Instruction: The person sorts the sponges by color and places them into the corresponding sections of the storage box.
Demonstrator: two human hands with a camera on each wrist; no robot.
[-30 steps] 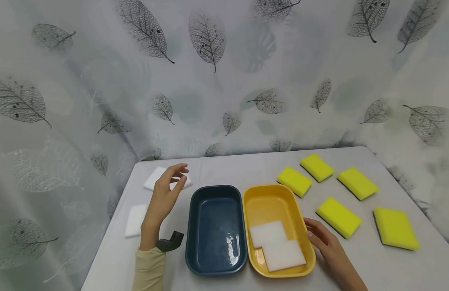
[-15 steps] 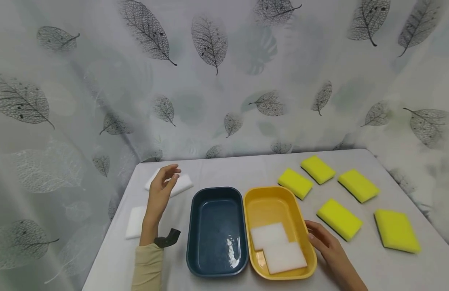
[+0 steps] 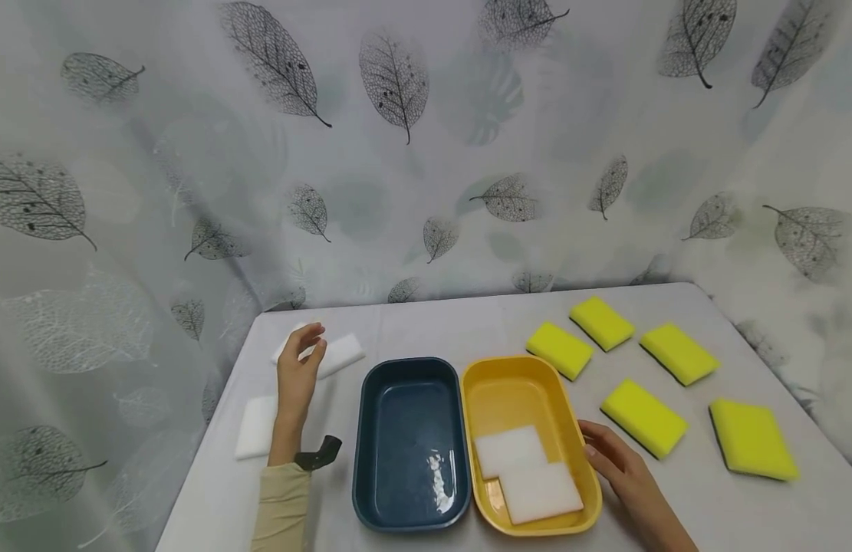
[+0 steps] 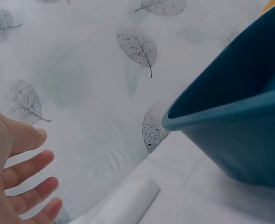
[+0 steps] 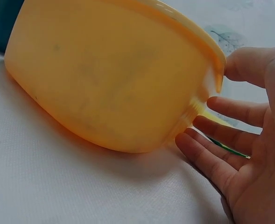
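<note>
My left hand [image 3: 297,383] is held up over the far left of the table, fingers loosely bent, with nothing in it. White sponge blocks lie around it: one block [image 3: 340,354] just right of the fingers, another [image 3: 256,428] left of the wrist, and a third partly hidden behind the hand. In the left wrist view, the fingers [image 4: 37,189] are spread apart from one another. My right hand [image 3: 622,464] is at the right side of a yellow tray [image 3: 498,369], its thumb touching the rim in the right wrist view. Two white blocks [image 3: 541,492] overlap inside that tray.
Left of the yellow tray stands a dark blue tray [image 3: 412,429] with nothing in it. Several yellow sponges with dark undersides, one a nearer sponge [image 3: 644,416], are spread over the table's right side. A leaf-printed curtain [image 3: 412,176] hangs behind the table [image 3: 439,322].
My left hand has drawn left, away from the block at its right, uncovering more of that block. The right hand stays by the yellow tray. The trays and sponges lie as before.
</note>
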